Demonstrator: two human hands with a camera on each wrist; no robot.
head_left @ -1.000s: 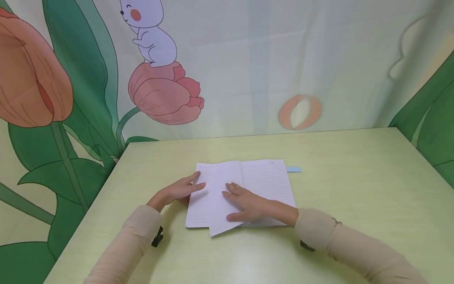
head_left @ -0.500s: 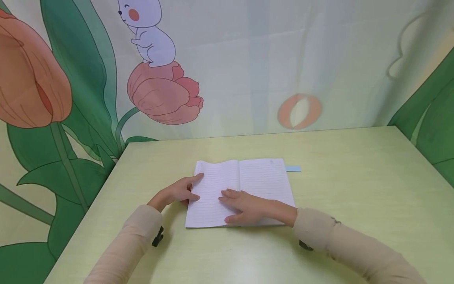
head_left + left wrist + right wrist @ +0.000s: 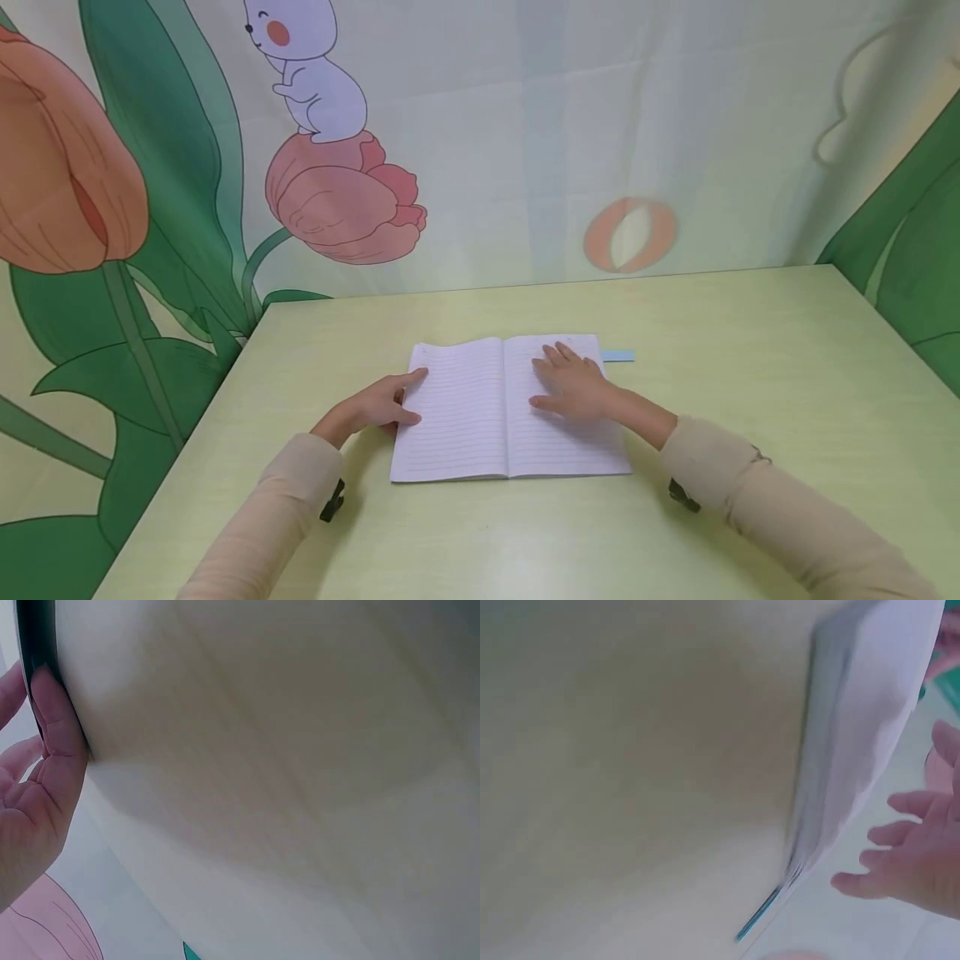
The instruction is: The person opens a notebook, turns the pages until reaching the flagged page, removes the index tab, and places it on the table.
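A lined notebook (image 3: 459, 433) lies spread on the table, both visible pages ruled and without writing I can make out. At its left edge my left hand (image 3: 375, 402) grips it, with thumb and a finger on the page. The left wrist view shows other fingers of the left hand (image 3: 60, 765) under the dark cover (image 3: 36, 645). Over the right page is my right hand (image 3: 576, 387), fingers spread and loosely straight. In the right wrist view the right hand (image 3: 922, 844) appears slightly above the page. A light blue strip (image 3: 618, 356) sticks out at the upper right.
The pale yellow-green table (image 3: 750, 375) extends on all sides of the notebook. Behind it hangs a cloth (image 3: 487, 167) printed with tulips and a white animal.
A loose-looking leaf under the right hand was turned down onto the left side. The right hand then moved right and up, from the left page to the right page. The left hand stays.
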